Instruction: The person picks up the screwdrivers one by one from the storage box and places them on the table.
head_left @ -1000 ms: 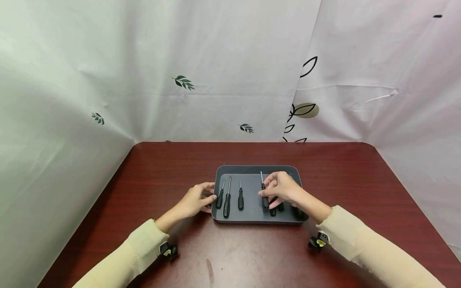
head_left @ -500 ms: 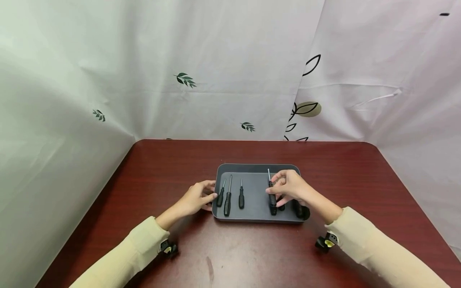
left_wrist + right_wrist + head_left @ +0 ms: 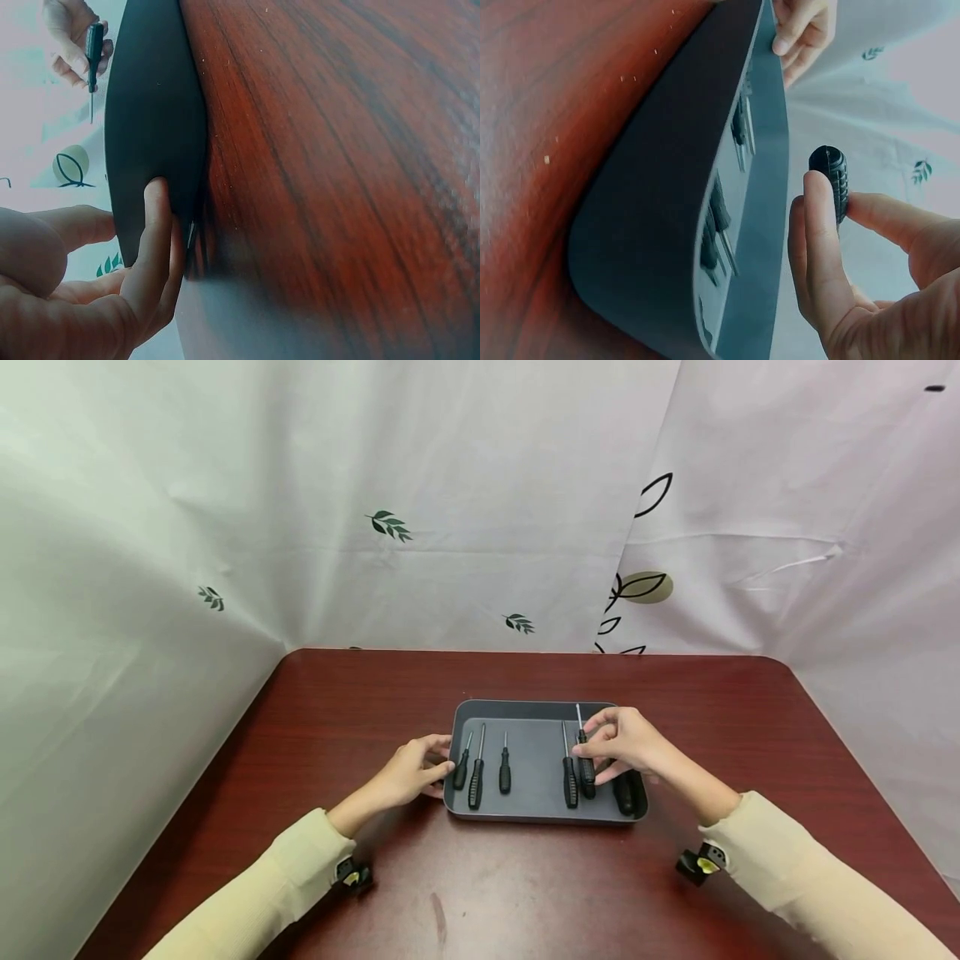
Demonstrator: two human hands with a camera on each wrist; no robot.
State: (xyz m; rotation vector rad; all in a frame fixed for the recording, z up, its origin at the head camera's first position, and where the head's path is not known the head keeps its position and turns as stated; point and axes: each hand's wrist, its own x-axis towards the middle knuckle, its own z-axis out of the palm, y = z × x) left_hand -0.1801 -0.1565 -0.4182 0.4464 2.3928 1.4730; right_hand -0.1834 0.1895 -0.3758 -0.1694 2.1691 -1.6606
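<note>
A grey rectangular tray (image 3: 534, 777) stands on the table with several black-handled screwdrivers lying in it. My left hand (image 3: 405, 772) holds the tray's left wall, thumb at the rim and fingers on the outer side, as the left wrist view shows. Over the tray's right part, my right hand (image 3: 630, 745) pinches a screwdriver (image 3: 829, 169) by its black ribbed handle, the metal shaft pointing away from me. In the right wrist view this screwdriver is raised above the tray's rim. One screwdriver (image 3: 570, 783) lies just left of it; another beneath it is partly hidden.
Three screwdrivers lie at the tray's left, among them a small one (image 3: 505, 777). A thicker black handle (image 3: 623, 793) lies at the right end, partly covered by the hand. White sheeting (image 3: 450, 485) hangs behind the reddish-brown table (image 3: 360, 693).
My right hand has moved right across the tray with the pinched screwdriver, uncovering the screwdriver lying to its left. The left hand has kept its hold on the tray.
</note>
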